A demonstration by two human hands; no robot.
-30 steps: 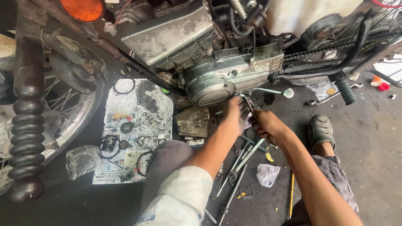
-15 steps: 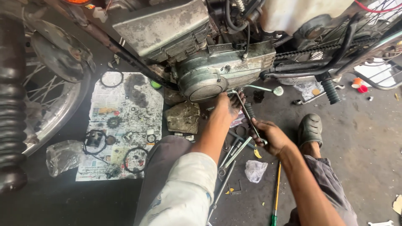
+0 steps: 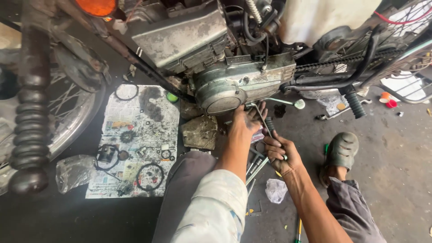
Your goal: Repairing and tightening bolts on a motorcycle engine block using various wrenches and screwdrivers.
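Greasy left hand point(image 3: 245, 121) pinches the tool's tip at the engine cover point(image 3: 243, 85); right hand point(image 3: 280, 150) grips its handle point(image 3: 270, 128).

My left hand point(image 3: 245, 121) reaches up under the grey engine cover point(image 3: 243, 83) of the motorcycle, its fingers point(image 3: 258, 111) touching the thin metal shaft of a tool point(image 3: 263, 118). My right hand point(image 3: 280, 153) grips that tool's black handle lower down. Small parts and rubber rings lie on a newspaper point(image 3: 135, 139) on the floor to the left.
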